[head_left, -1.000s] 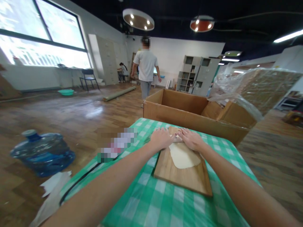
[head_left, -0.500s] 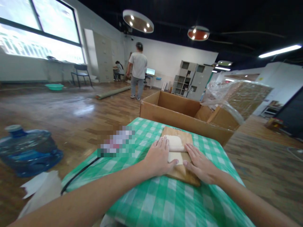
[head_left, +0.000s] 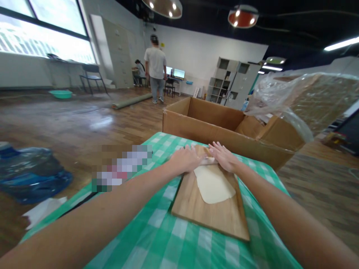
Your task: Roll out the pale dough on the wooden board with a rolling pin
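Observation:
A thin pale sheet of dough (head_left: pixel 215 186) lies on a wooden board (head_left: pixel 185 205). Across its far end is a pale rolling pin (head_left: pixel 208 161), its middle showing between my hands. My left hand (head_left: pixel 185 158) rests over the pin's left end, fingers reaching forward and slightly bent. On the right end, my right hand (head_left: pixel 224 157) presses with its fingers stretched out and spread. Both palms face down on the pin, and they hide its ends.
The board stands on a table with a green checked cloth (head_left: pixel 157 216). Beyond the table's far edge is a cardboard box (head_left: pixel 204 130). A water jug (head_left: pixel 30 172) lies at left, near white paper (head_left: pixel 42 211). A person (head_left: pixel 155 67) stands farther back.
Both hands and the rolling pin have moved forward to the board's far end, uncovering more of the dough sheet. The camera view has shifted downward. The standing person has moved slightly away.

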A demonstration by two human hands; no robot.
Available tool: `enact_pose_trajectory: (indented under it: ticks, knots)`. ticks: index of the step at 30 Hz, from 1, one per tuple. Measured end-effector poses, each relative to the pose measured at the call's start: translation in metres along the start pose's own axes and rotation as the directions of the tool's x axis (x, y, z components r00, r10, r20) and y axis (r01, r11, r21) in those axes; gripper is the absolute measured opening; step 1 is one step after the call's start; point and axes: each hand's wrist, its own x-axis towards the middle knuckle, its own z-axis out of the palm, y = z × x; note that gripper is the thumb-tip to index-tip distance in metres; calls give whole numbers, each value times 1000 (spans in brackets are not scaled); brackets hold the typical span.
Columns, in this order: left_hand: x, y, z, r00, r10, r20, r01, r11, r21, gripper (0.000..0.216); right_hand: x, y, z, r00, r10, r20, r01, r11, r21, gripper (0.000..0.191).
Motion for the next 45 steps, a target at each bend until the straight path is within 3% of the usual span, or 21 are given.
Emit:
enact_pose_trajectory:
  ticks: [5,9,17,20,26,29,33,40,45]
  knots:
    - [31,-23,10,998,-1,66,0,1000,14,59,46,14,7,1000,-12,13,14,994,-105,73]
    - [40,-30,17,999,29,16,-30,998,57,58,73,27,12,992,-122,39,126,984,-126,66]
    - [30,-25,7,1000,20,20,-21,997,73,54,73,24,11,992,-128,-6,126,983,-136,62]
    - [20,-16,2,999,47,-15,-46,998,54,55,55,16,9,993,-114,-17,111,987,-119,67]
    - [-7,14,2,993,-70,-98,71,997,10,76,-5,3,6,998,15,-53,-16,1000,-21,84]
    - [-24,28,-1,991,-41,-124,43,999,19,77,-41,-5,6,996,57,-72,-55,998,22,89]
    - [-55,46,-8,989,-1,-146,-2,1000,-19,85,-86,-19,5,995,3,-96,-6,999,-33,93]
    - [-113,62,-13,973,119,-198,-134,989,-67,83,-162,-46,1,993,-3,-114,-1,999,-37,87]
    - [-119,56,-10,966,166,-197,-186,979,-87,83,-180,-46,0,995,-16,-102,13,999,-33,83]
